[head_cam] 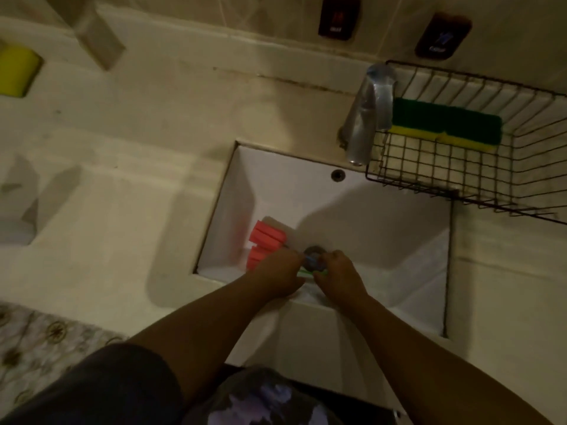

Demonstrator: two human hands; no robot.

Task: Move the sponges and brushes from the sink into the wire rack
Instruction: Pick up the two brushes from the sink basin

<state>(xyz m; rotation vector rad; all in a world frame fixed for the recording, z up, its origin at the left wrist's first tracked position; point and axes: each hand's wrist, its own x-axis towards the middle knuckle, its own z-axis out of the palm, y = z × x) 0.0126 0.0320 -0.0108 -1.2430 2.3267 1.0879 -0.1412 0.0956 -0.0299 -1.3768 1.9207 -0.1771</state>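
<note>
Both my hands reach into the white sink near its drain. My left hand and my right hand meet over thin brushes, one blue and one green, mostly hidden by the fingers. Which hand grips which brush is unclear in the blur. Pink sponges lie at the sink's left side, just left of my left hand. The black wire rack sits on the counter at the right, holding a green and yellow sponge.
A metal faucet stands between the sink and the rack. A yellow sponge lies on the counter far left. Two dark wall fixtures hang above. Beige counter surrounds the sink.
</note>
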